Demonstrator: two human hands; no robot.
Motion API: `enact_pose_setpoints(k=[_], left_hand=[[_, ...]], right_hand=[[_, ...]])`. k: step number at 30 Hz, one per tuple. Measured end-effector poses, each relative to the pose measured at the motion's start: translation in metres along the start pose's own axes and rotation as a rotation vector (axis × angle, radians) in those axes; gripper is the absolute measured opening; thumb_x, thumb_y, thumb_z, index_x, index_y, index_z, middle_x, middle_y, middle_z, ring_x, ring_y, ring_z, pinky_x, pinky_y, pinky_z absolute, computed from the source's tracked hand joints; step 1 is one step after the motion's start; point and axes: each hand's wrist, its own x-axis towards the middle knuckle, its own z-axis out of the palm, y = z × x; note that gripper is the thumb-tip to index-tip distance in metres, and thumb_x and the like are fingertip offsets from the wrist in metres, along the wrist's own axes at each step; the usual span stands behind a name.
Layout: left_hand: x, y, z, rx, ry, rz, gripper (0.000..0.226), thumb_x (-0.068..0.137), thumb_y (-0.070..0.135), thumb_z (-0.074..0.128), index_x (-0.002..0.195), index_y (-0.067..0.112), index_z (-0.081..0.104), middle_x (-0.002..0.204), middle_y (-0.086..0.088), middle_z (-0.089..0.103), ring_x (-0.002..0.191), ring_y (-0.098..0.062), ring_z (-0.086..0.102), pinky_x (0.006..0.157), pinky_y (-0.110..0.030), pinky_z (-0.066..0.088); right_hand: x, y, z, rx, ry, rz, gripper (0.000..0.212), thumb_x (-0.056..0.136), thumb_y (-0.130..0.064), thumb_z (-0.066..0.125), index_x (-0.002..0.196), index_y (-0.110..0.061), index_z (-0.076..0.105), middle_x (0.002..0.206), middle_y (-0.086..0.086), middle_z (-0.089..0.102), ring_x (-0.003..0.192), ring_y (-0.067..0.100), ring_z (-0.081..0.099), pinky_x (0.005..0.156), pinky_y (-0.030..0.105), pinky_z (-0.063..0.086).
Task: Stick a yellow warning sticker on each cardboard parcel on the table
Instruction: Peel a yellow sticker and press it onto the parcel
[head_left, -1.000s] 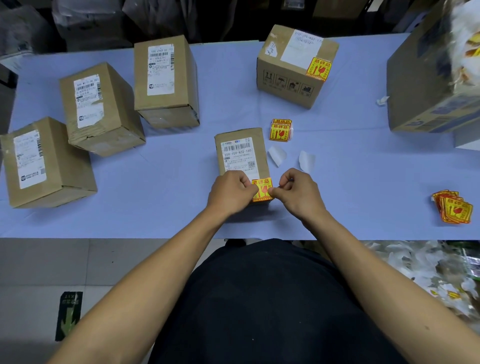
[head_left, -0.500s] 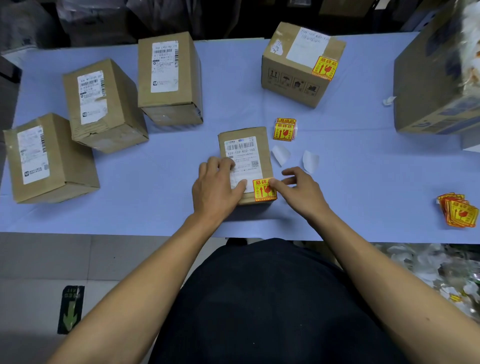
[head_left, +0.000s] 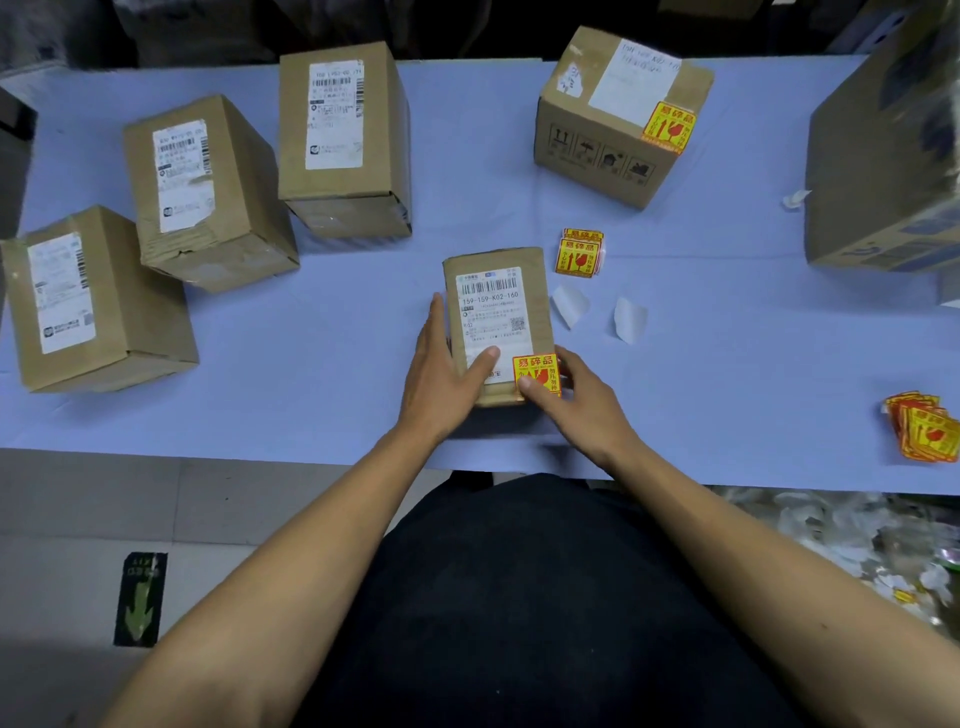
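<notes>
A small cardboard parcel (head_left: 493, 260) with a white shipping label lies at the table's near middle. A yellow warning sticker (head_left: 540, 366) sits on its near right corner. My left hand (head_left: 441, 384) rests along the parcel's left side with straight fingers, thumb on the label. My right hand (head_left: 576, 410) holds the parcel's right near corner, thumb pressing on the sticker. Three unstickered parcels stand to the left: a near one (head_left: 104, 312), a middle one (head_left: 208, 192) and a far one (head_left: 343, 135). The back parcel (head_left: 587, 150) carries a sticker (head_left: 669, 126).
A stack of yellow stickers (head_left: 577, 254) lies just beyond the small parcel, another stack (head_left: 922, 428) at the right near edge. Two peeled white backing papers (head_left: 570, 305) (head_left: 629, 319) lie beside the parcel. A large cardboard box (head_left: 883, 156) stands at the far right on the blue table (head_left: 727, 364).
Both hands let go of the sticker once it lay flat on the parcel. My left hand slid to the parcel's left side; my right thumb now presses on the sticker.
</notes>
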Motion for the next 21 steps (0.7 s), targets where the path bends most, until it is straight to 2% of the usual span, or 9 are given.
enact_pose_setpoints(k=[1,3,4,6,8,10,12,15,21], left_hand=[[0.003,0.0,0.001,-0.079,-0.005,-0.049,0.09,0.093,0.047,0.062,0.157,0.034,0.001,0.161,0.002,0.032,0.143,-0.02,0.038,0.111,-0.041,0.038],[0.01,0.005,0.002,-0.255,-0.006,-0.136,0.084,0.091,0.049,0.062,0.157,0.033,0.012,0.155,0.004,0.042,0.135,-0.018,0.049,0.108,-0.036,0.043],[0.014,0.007,0.004,-0.327,-0.005,-0.161,0.079,0.089,0.051,0.061,0.155,0.033,0.022,0.15,0.006,0.049,0.13,-0.016,0.054,0.107,-0.037,0.045],[0.02,0.01,0.007,-0.419,-0.008,-0.168,0.064,0.085,0.051,0.06,0.144,0.035,0.041,0.133,0.01,0.062,0.115,-0.013,0.064,0.101,-0.042,0.052],[0.023,0.012,0.01,-0.485,-0.016,-0.159,0.055,0.085,0.049,0.06,0.137,0.036,0.048,0.124,0.013,0.067,0.107,-0.01,0.067,0.097,-0.042,0.055],[0.025,0.012,0.012,-0.541,-0.009,-0.16,0.051,0.086,0.046,0.06,0.135,0.036,0.05,0.12,0.015,0.068,0.103,-0.007,0.069,0.093,-0.038,0.056],[0.025,0.013,0.013,-0.579,-0.002,-0.168,0.049,0.086,0.044,0.06,0.134,0.035,0.052,0.117,0.017,0.069,0.1,-0.004,0.07,0.091,-0.035,0.057],[0.03,0.017,0.007,-0.609,0.007,-0.184,0.046,0.087,0.042,0.06,0.132,0.037,0.054,0.118,0.016,0.07,0.102,-0.006,0.07,0.093,-0.038,0.057],[0.091,0.046,-0.032,-0.688,0.032,-0.098,0.044,0.091,0.032,0.062,0.134,0.029,0.055,0.12,0.009,0.071,0.104,-0.01,0.07,0.09,-0.034,0.058]], right_hand=[[0.004,-0.004,-0.002,0.024,0.016,0.016,0.072,0.088,-0.06,0.062,0.149,-0.028,0.04,0.143,-0.008,0.056,0.129,0.009,0.053,0.109,0.036,0.043],[0.015,-0.017,-0.003,0.079,0.062,0.032,0.071,0.093,-0.057,0.056,0.153,-0.026,0.033,0.151,-0.001,0.049,0.136,0.017,0.049,0.112,0.04,0.041],[0.022,-0.025,-0.003,0.098,0.076,0.023,0.063,0.095,-0.055,0.053,0.151,-0.029,0.036,0.147,-0.002,0.052,0.133,0.016,0.051,0.11,0.039,0.044],[0.034,-0.035,0.003,0.091,0.072,0.005,0.045,0.098,-0.052,0.047,0.14,-0.037,0.046,0.129,-0.012,0.063,0.119,0.012,0.061,0.095,0.029,0.05],[0.041,-0.041,0.008,0.065,0.062,-0.01,0.038,0.1,-0.052,0.043,0.135,-0.039,0.05,0.115,-0.018,0.064,0.104,0.007,0.063,0.078,0.016,0.045],[0.043,-0.041,0.012,0.061,0.074,-0.018,0.038,0.101,-0.053,0.041,0.136,-0.04,0.049,0.111,-0.018,0.063,0.096,0.004,0.061,0.073,0.012,0.04],[0.044,-0.041,0.014,0.077,0.096,-0.011,0.037,0.101,-0.053,0.041,0.135,-0.041,0.05,0.109,-0.019,0.063,0.094,0.002,0.061,0.078,0.016,0.045],[0.048,-0.048,0.016,0.107,0.122,0.009,0.035,0.099,-0.053,0.041,0.128,-0.04,0.056,0.11,-0.015,0.068,0.101,0.009,0.066,0.089,0.03,0.052],[0.098,-0.105,0.007,0.121,0.172,-0.082,0.04,0.097,-0.052,0.044,0.127,-0.032,0.061,0.116,-0.009,0.071,0.104,0.013,0.067,0.095,0.039,0.053]])
